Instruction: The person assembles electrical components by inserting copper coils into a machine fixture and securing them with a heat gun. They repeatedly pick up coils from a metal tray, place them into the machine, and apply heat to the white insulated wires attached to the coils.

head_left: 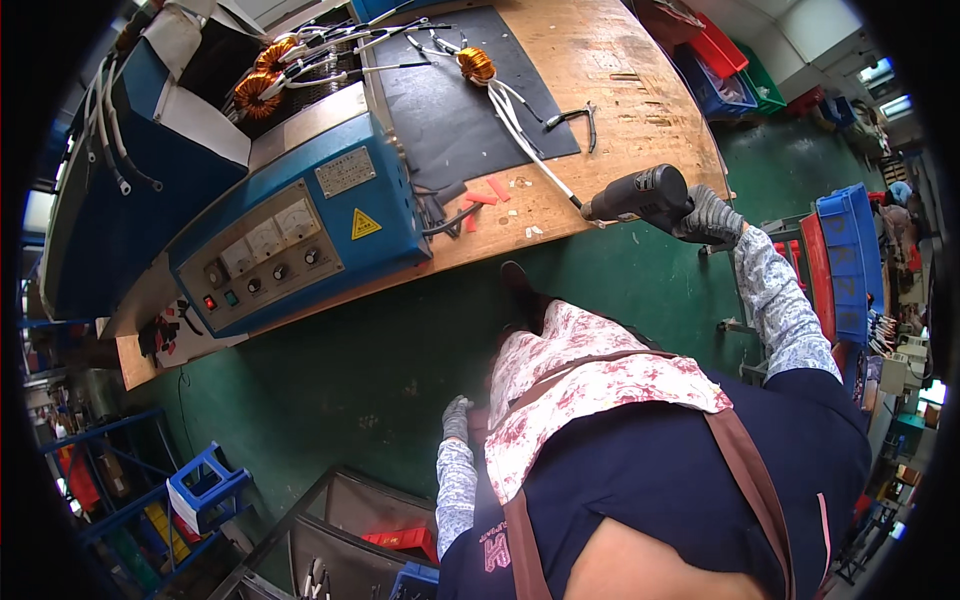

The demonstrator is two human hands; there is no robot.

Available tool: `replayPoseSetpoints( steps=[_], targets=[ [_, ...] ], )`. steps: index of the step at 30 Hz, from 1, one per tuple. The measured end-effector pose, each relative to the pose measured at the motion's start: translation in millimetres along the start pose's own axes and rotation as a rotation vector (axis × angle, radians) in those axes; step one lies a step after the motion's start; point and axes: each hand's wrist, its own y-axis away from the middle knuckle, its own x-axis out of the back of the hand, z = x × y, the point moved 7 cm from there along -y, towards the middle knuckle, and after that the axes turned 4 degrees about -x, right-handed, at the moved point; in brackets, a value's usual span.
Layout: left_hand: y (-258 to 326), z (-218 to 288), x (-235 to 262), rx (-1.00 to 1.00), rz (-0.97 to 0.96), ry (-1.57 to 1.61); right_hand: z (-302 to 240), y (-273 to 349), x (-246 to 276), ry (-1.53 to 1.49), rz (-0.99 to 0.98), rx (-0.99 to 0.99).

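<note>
My right hand (712,215), in a grey glove, is wrapped round the handle of a black heat gun (648,194) at the bench's front edge. The gun's nozzle points left, close to the dark-sleeved end of a white lead (548,172). That lead runs back to a copper-wound toroidal coil (476,66) on a black mat (440,135); its other leads fan out. Whether nozzle and lead touch, I cannot tell. Low at my left side hangs my gloved left hand (456,418), away from the bench, fingers loosely extended, with nothing visible in it.
A blue machine (290,235) with dials fills the bench's left part; more copper coils (258,92) lie behind it. Red scraps (482,197) and a dark forked tool (590,128) lie on the wooden bench (640,90). Blue crates (848,262) stand right, a blue stool (207,487) lower left.
</note>
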Motion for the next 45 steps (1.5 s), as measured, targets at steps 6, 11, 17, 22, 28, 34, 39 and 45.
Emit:
replayPoseSetpoints(
  steps=[6, 11, 17, 22, 28, 34, 39, 45],
  targets=[
    [-12, 32, -10, 0.086, 0.030, 0.040, 13, -34, 40, 0.138, 0.051, 0.016],
    [-43, 57, -27, -0.151, -0.057, -0.350, -9, -107, 111, 0.256, 0.343, -0.044],
    [-48, 155, -38, -0.143, -0.056, -0.150, 24, -227, 128, 0.557, 0.768, -0.051],
    [43, 323, -96, -0.247, -0.029, -0.242, 39, -283, 123, 0.535, 0.613, -0.290],
    [129, 529, -163, -0.516, -0.161, -0.121, -25, -320, 142, 0.106, 0.674, -0.337],
    [82, 672, -150, -0.883, -0.427, 0.270, -321, -330, 130, -0.216, 0.549, 0.759],
    [1, 733, -117, -1.328, 0.331, -1.050, -545, -356, 81, -0.006, 0.399, 1.045],
    [-40, 773, -117, -1.191, 0.362, -0.968, -648, -493, 23, 0.147, 0.006, 0.709]
  ],
)
